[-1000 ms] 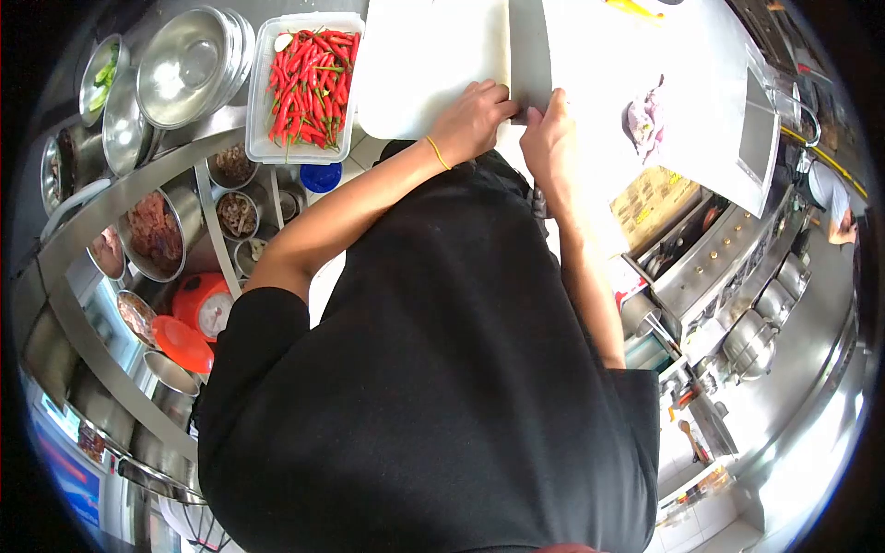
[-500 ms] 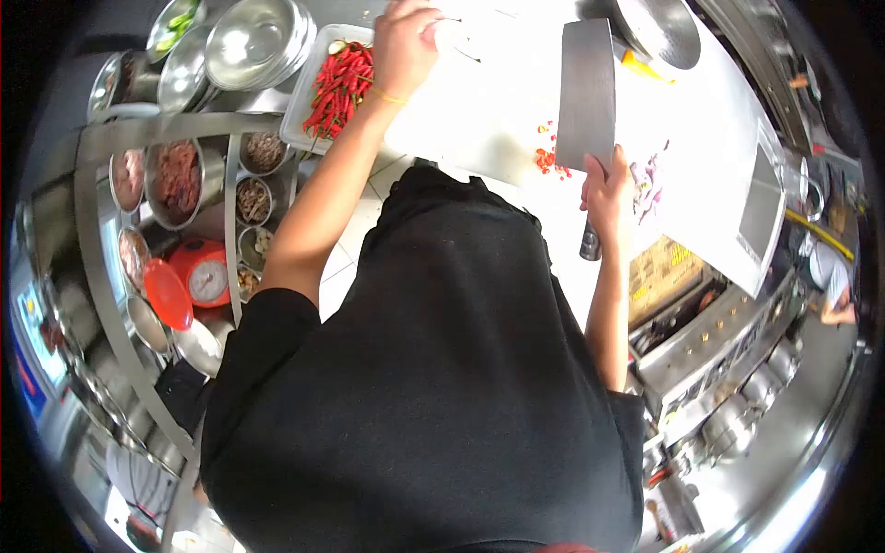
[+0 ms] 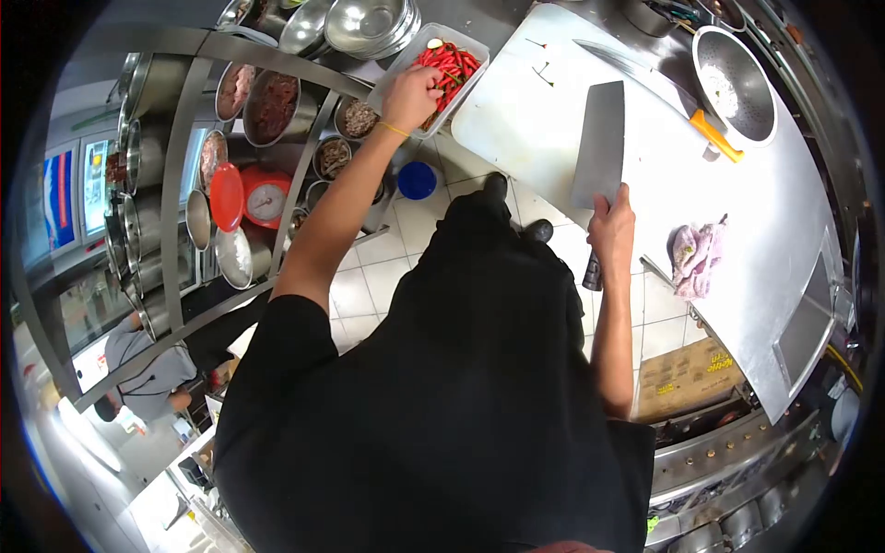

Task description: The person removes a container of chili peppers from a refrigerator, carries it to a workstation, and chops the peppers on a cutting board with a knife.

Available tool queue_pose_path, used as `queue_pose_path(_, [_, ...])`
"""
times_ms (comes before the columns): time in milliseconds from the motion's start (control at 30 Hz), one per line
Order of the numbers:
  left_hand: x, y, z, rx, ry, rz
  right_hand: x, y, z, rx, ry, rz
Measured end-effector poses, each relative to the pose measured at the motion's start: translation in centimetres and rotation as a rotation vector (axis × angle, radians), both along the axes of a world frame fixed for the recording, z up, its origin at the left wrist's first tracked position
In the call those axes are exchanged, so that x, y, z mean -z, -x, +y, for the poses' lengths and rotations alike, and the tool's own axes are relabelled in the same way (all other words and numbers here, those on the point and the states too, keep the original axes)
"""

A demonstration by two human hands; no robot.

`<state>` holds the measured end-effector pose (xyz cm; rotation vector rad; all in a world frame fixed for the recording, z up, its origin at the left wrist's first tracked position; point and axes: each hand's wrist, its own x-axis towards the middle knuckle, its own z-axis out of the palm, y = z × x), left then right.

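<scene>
My left hand is down in a clear plastic tub, its fingers bent and pinched onto the red chilies. The fingertips are partly hidden among them. My right hand grips a wide-bladed cleaver by its dark handle. The blade points away from me over the near edge of the white cutting board and covers part of it. Thin green chili stems lie on the board to the left of the blade.
A yellow-handled knife lies beyond the cleaver, beside a metal colander. A crumpled pinkish bundle rests on the steel counter at right. At left, a rack holds bowls of meat and a red scale. A blue round object is below.
My left hand has gone from above the board to inside the chili tub. The view has shifted, and the chopped red pieces once seen beside the blade no longer show. My right hand still grips the cleaver.
</scene>
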<state>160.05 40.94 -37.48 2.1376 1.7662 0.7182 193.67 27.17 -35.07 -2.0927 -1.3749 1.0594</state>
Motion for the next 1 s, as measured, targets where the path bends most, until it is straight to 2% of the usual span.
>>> queue_pose_path(133, [1.9,-0.1,2.0,0.027,-0.090,-0.005,0.9,-0.3,-0.2,-0.013,-0.023,-0.041])
queue_pose_path(200, [-0.2,-0.4,2.1,0.035,-0.214,-0.026,1.0,-0.2,-0.3,-0.020,-0.061,-0.057])
queue_pose_path(267, [-2.6,0.1,2.7,0.000,-0.187,-0.159,0.6,-0.3,-0.3,0.006,-0.045,-0.052])
queue_pose_path(333, [-6.9,-1.1,2.8,0.050,-0.258,-0.103,0.1,-0.4,-0.2,-0.011,-0.041,-0.035])
queue_pose_path(367, [-8.7,-2.5,2.5,0.148,-0.240,-0.174,0.1,-0.5,-0.3,-0.008,-0.037,-0.047])
queue_pose_path(433, [-8.5,-5.0,2.5,0.363,-0.217,-0.105,0.4,-0.6,0.0,0.026,-0.112,-0.017])
queue_pose_path(500, [-5.7,-9.5,0.8,0.529,-0.061,-0.141,0.6,-0.6,0.2,0.017,-0.105,-0.048])
queue_pose_path(533, [-3.2,-11.8,0.0,0.682,-0.063,-0.216,0.5,-0.6,0.2,0.021,-0.096,-0.074])
queue_pose_path(600, [-1.0,-15.5,-2.4,0.803,0.025,-0.032,0.1,-0.4,0.5,0.030,-0.075,-0.097])
queue_pose_path(633, [-0.9,-16.7,-3.1,0.811,0.159,0.099,-0.1,-0.3,0.5,0.039,-0.060,-0.081])
queue_pose_path(667, [0.0,-16.7,-3.2,0.807,0.161,0.090,-0.3,-0.2,0.5,0.051,-0.042,-0.063])
queue_pose_path(767, [1.2,-15.3,-2.9,0.665,0.026,-0.222,-0.8,0.0,0.6,0.028,-0.041,-0.087])
queue_pose_path(833, [-0.2,-11.3,-0.3,0.563,-0.003,-0.250,-0.9,0.2,0.6,0.045,-0.036,-0.093])
queue_pose_path(933, [-0.3,-3.9,4.1,0.442,-0.033,0.028,-0.8,0.3,0.6,0.062,-0.043,-0.097])
queue_pose_path(967, [-0.5,-2.6,4.8,0.435,0.007,-0.015,-0.7,0.3,0.6,0.058,-0.046,-0.098])
queue_pose_path(1000, [-0.7,-1.6,5.1,0.389,0.015,0.139,-0.7,0.3,0.6,0.060,-0.047,-0.097])
